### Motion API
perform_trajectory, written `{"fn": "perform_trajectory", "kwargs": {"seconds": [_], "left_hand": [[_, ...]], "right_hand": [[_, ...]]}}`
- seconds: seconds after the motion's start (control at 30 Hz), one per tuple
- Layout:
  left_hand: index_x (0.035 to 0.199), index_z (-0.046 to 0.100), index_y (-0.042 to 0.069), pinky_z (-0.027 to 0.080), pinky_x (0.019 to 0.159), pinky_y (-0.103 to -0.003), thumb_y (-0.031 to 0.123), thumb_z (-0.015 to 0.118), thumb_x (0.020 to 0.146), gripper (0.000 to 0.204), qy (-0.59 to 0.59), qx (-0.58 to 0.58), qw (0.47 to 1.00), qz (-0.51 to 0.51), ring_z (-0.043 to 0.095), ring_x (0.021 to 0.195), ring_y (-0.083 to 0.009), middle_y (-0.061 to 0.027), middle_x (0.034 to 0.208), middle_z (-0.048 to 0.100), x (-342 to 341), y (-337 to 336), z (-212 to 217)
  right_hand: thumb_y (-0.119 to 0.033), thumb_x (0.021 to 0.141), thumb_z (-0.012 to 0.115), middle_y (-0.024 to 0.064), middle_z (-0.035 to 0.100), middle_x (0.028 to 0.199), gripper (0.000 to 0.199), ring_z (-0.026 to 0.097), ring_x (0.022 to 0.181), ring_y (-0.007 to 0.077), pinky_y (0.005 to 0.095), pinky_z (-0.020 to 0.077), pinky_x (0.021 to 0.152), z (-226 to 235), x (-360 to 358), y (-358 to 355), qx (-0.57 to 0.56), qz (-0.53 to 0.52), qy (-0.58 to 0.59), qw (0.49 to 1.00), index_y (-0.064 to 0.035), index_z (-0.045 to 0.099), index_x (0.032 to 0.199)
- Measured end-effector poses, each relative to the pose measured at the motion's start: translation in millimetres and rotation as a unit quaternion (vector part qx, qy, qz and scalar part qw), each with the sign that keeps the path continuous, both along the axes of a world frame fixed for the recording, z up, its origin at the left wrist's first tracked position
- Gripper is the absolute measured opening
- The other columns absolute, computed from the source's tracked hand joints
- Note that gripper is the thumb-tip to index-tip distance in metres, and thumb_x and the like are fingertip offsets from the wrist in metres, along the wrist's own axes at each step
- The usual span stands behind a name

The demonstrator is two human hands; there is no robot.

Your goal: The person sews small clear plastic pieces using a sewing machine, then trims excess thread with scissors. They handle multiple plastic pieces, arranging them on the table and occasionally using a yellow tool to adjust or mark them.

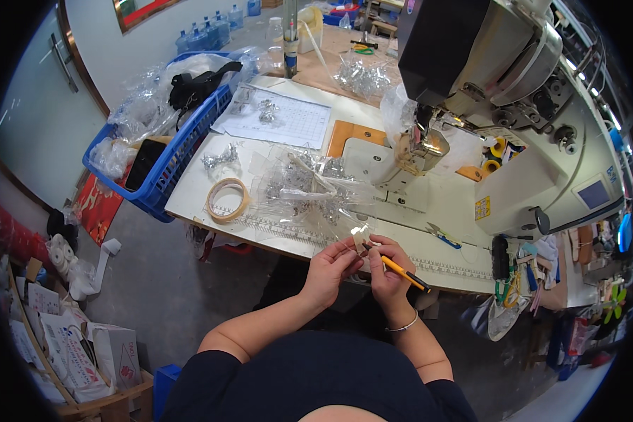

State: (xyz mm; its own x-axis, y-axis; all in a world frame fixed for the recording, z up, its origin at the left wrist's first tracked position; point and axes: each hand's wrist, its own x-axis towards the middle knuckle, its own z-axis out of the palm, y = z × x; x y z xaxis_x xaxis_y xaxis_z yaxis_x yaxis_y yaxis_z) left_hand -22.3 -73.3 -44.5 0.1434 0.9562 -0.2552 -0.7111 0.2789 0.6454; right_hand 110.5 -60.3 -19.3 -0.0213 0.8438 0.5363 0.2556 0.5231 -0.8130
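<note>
At the table's front edge, my two hands meet over a small beige strip, apparently tape, on a clear plastic bag. The fingers of my left hand pinch the strip's side of the bag. My right hand is closed around a slim yellow-and-black pen-shaped tool; its tip is too small to make out. Just beyond lie clear bags of small metal parts in a heap. A roll of beige tape rests to the left, beside a ruler strip along the edge.
A large sewing machine fills the right side, with small snips near its base. At the left stands a blue basket with plastic wrap and a phone. A printed sheet lies behind the bags. Cardboard boxes are low left.
</note>
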Motion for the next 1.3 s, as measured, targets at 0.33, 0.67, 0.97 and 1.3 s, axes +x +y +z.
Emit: {"fn": "perform_trajectory", "kwargs": {"seconds": [0.33,0.67,0.97,1.3], "left_hand": [[0.124,0.055,0.002,0.054,0.088,-0.026,0.003,0.053,0.095,0.029,-0.008,0.003,1.0,0.001,0.061,0.103,-0.014,-0.0085,0.117,0.062,-0.4,0.9,-5.0],[0.128,0.052,0.001,0.054,0.088,-0.027,0.004,0.053,0.095,0.032,-0.008,-0.004,1.0,-0.004,0.061,0.105,-0.0151,-0.0092,0.118,0.061,-0.2,1.2,-3.1],[0.147,0.028,0.007,0.039,0.105,-0.046,0.012,0.08,0.071,0.093,0.644,0.508,0.572,0.018,0.046,0.128,-0.0353,-0.018,0.145,0.039,-123.5,20.4,74.6],[0.141,0.03,0.006,0.034,0.106,-0.049,0.028,0.092,0.046,0.116,0.72,0.501,0.367,-0.31,0.047,0.12,-0.0368,-0.0171,0.126,0.047,-139.4,167.1,122.8]], "right_hand": [[-0.002,0.084,0.066,0.0184,0.067,0.099,0.005,0.067,0.088,0.0248,0.0313,0.0528,0.078,-0.3,-0.8,4.8,0.034,-0.009,-0.055,0.998,-0.0008,0.062,0.087],[0.001,0.086,0.062,0.0184,0.065,0.103,0.003,0.065,0.091,0.0212,0.0305,0.0505,0.085,-0.2,1.7,2.6,0.002,0.01,-0.035,0.999,0.0021,0.06,0.087],[-0.008,0.096,0.05,0.0111,0.065,0.095,0.015,0.062,0.083,0.0164,0.0288,0.0493,0.081,-8.1,80.0,4.7,-0.011,-0.185,0.107,0.977,0.0015,0.06,0.103],[-0.008,0.095,0.053,0.0102,0.067,0.087,0.016,0.065,0.076,0.0156,0.0267,0.0522,0.072,-25.9,92.2,19.5,-0.04,-0.249,-0.054,0.966,0.0036,0.063,0.1]]}}
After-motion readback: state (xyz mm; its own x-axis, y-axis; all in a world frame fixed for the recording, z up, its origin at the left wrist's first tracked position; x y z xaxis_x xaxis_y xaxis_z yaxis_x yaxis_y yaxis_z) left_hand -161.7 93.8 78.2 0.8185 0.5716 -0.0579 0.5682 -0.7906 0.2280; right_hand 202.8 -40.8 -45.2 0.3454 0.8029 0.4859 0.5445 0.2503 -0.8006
